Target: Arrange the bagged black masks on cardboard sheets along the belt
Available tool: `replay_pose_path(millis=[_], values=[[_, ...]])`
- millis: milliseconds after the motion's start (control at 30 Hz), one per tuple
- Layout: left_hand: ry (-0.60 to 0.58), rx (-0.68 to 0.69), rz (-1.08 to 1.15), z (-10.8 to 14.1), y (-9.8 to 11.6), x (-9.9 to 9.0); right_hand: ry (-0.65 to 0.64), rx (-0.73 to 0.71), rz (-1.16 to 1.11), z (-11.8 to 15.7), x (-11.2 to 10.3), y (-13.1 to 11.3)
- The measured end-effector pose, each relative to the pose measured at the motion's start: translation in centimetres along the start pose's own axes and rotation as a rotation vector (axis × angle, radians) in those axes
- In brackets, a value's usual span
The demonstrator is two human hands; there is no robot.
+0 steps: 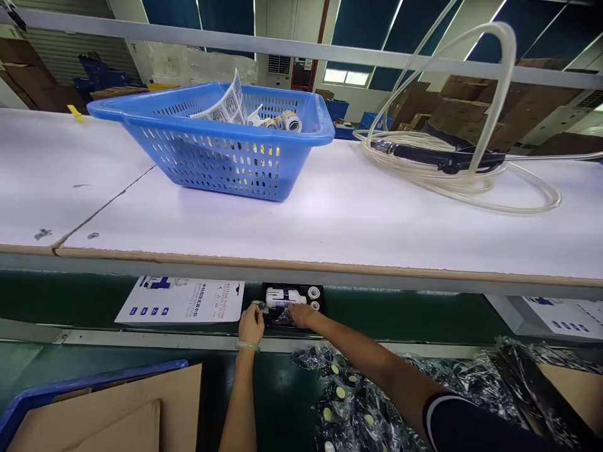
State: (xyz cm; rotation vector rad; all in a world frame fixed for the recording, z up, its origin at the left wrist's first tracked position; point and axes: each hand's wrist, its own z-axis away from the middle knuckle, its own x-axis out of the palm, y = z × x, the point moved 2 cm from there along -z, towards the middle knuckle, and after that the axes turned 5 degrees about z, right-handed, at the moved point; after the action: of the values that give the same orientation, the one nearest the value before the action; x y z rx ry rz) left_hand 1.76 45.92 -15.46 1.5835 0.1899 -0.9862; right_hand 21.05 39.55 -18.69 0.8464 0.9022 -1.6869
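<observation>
A black tray (321, 301) lies on the green conveyor under the shelf, holding a white bottle-shaped part (282, 297) with a dark blue band and white rings (313, 292). At the tray's left edge, my left hand (251, 325), with a pale green bangle at its wrist, is closed in a pinch on a clear plastic-wrapped part (262, 307) with a pale yellow disc. My right hand (301, 315) reaches in from the right, its fingers pressed together on the crinkled wrapping just below the bottle-shaped part. Its fingertips are partly hidden.
Printed white boxes (188, 300) lie left and far right on the conveyor. Above, the white shelf (301, 235) carries a blue basket (226, 150) and coiled clear hose (452, 169). Several plastic-wrapped parts (348, 402) are heaped below my right arm; cardboard (122, 408) is lower left.
</observation>
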Motion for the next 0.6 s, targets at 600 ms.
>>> replay_pose_path(millis=[600], values=[[-0.183,-0.192,0.314,4.1,2.3,7.3,0.081,-0.405,0.111,4.5,-2.7,-1.9]])
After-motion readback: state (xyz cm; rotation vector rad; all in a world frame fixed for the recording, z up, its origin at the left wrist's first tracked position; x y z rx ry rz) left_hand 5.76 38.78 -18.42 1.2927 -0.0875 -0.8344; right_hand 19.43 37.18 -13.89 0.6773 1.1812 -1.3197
